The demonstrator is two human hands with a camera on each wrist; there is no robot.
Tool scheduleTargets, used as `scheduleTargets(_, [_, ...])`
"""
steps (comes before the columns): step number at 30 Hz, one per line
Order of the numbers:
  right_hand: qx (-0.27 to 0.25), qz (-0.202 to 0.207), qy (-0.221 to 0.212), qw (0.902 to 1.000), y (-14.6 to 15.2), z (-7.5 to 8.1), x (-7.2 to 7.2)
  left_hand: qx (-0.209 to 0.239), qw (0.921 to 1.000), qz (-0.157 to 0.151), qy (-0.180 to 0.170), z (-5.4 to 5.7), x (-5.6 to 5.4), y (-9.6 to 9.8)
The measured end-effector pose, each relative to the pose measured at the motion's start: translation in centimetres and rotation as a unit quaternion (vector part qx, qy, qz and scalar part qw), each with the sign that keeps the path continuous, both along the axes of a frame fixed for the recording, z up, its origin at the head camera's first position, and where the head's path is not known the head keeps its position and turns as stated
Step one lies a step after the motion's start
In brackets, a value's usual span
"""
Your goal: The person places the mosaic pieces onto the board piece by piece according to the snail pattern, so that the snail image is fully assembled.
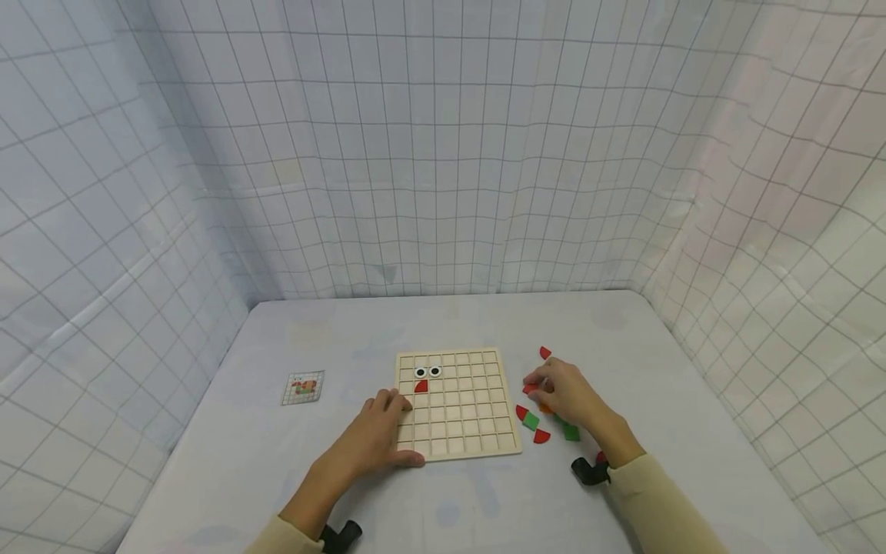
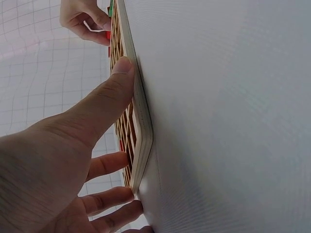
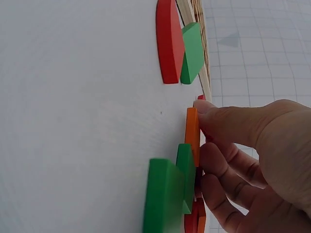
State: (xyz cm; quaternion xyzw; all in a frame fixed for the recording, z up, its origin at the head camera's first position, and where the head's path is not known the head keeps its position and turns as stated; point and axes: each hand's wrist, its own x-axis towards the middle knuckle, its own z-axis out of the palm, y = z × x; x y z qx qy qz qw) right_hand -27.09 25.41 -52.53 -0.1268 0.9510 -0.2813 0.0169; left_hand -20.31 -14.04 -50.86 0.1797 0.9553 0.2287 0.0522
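The gridded board (image 1: 457,423) lies against our spread left hand (image 1: 377,435) — stiff, probably light wood, best steadied at its edges. Our right hand (image 1: 571,392) pinches a red piece (image 1: 530,388) between thumb and finger — likely light, hard, slightly slippery, so we favor its sides.

white for the tabletop (image 1: 214,462), with faint bluish patches. beyond its far edge, white ruled in a grey grid for the cloth wall (image 1: 443,154). pale wood for the board (image 1: 460,408), in a grid of squares. near its far left corner, black on white for the two eye discs (image 1: 434,371), red for the wedge (image 1: 421,386). toward the tabletop's left edge, white with dark gridlines for the card (image 1: 294,398); red, orange and green in its picture (image 1: 307,387). off the board's right edge, red for the quarter-circle pieces (image 1: 542,436), green for the square pieces (image 1: 571,432), orange for a flat piece (image 3: 192,131). cream for the sleeves (image 1: 664,500).
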Motion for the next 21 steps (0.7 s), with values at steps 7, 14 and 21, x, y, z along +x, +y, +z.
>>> scheduleTargets(7, [-0.008,0.004,0.006,0.9999,-0.12,0.04,0.16,0.005,1.0,-0.001,-0.004,0.04,0.11,-0.05])
scheduleTargets(14, [-0.014,0.008,0.02,0.9997,-0.3,0.1,0.26,0.003,1.0,-0.001,-0.005,0.14,0.01,-0.06])
scheduleTargets(21, [-0.039,0.005,0.023,0.999,-0.46,0.18,0.56,0.004,0.9999,0.005,-0.01,0.22,-0.05,0.0])
